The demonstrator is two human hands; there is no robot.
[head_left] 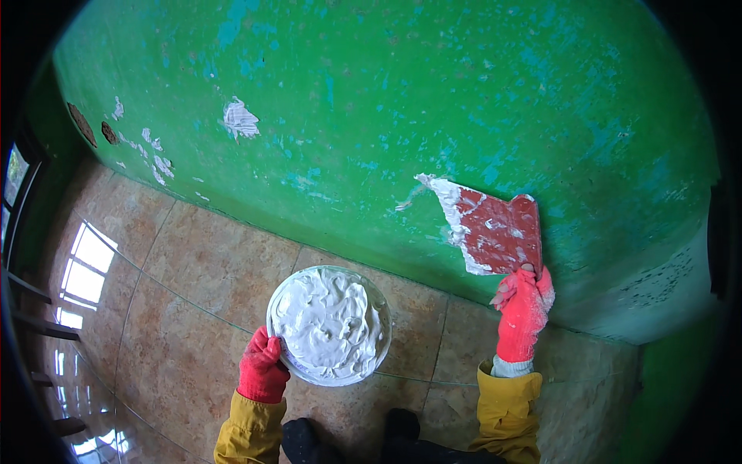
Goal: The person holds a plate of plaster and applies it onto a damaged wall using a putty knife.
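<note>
My left hand (263, 366), in a red glove, is closed on the rim of a round white tub (387, 340). Thick white filler paste (326, 325) fills it, its surface swirled in ridges. My right hand (526, 309), gloved in pinkish red with some fingertips bare, grips a wide red putty spreader (498, 230) by its lower right corner. White paste coats the spreader's left edge, and smears dot its face. Its upper left tip is at the green wall (332, 124), beside a small white streak; whether it touches I cannot tell.
Blue flecks and white filler patches (240, 119) mark the wall, with brown holes (81, 124) at far left. Brown floor tiles (197, 255) meet its base. Dark wooden furniture legs (46, 329) stand at the left edge. My dark-clad feet (402, 424) are at the bottom.
</note>
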